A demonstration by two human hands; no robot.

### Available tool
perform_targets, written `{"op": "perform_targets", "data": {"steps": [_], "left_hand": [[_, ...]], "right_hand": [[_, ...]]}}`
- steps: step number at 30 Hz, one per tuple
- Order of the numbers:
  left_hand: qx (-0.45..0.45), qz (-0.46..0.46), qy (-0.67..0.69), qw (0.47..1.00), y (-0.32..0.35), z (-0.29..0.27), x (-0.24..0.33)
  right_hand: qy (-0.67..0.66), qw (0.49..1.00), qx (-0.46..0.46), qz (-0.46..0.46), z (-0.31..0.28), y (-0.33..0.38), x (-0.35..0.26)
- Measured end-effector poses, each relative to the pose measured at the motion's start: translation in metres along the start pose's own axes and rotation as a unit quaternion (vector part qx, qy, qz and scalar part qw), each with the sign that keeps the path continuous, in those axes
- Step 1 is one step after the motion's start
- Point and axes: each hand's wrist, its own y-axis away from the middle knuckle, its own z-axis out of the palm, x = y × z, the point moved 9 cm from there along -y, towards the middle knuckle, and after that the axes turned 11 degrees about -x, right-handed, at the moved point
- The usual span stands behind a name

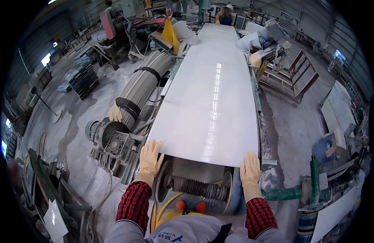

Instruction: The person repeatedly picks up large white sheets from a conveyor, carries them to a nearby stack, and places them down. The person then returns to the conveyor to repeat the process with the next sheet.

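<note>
A long, glossy white slab (pixel 195 109) stretches away from me on a roller machine. My left hand (pixel 149 160), in a cream rubber glove, rests at the slab's near left corner with its fingers stretched forward. At the near right corner lies my right hand (pixel 250 172), gloved alike, fingers extended along the edge. Neither hand wraps around the slab. Below the near edge, between my arms, a ribbed spring-like roller (pixel 199 188) shows between two round end discs.
An electric motor (pixel 110 135) and a strapped bundle of grey strips (pixel 144 85) stand to the left. A co-worker (pixel 225 17) is at the far end. Metal frames (pixel 290 79) and a green pipe (pixel 282 194) lie right. A yellow hose (pixel 166 206) runs near my feet.
</note>
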Motion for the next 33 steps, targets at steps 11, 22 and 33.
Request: {"op": "perform_targets", "data": {"steps": [11,22,33], "left_hand": [[0.033,0.022,-0.036,0.999,-0.044,0.006,-0.007],[0.035,0.031,-0.023,0.999,-0.046,0.003,-0.005],[0.047,0.031,-0.035,0.998,-0.043,0.002,-0.004]], "right_hand": [[-0.060,0.996,-0.005,0.064,0.007,-0.023,0.016],[0.003,0.998,-0.048,0.050,0.002,-0.027,0.002],[0.013,0.998,-0.047,0.046,0.002,-0.020,0.001]]}}
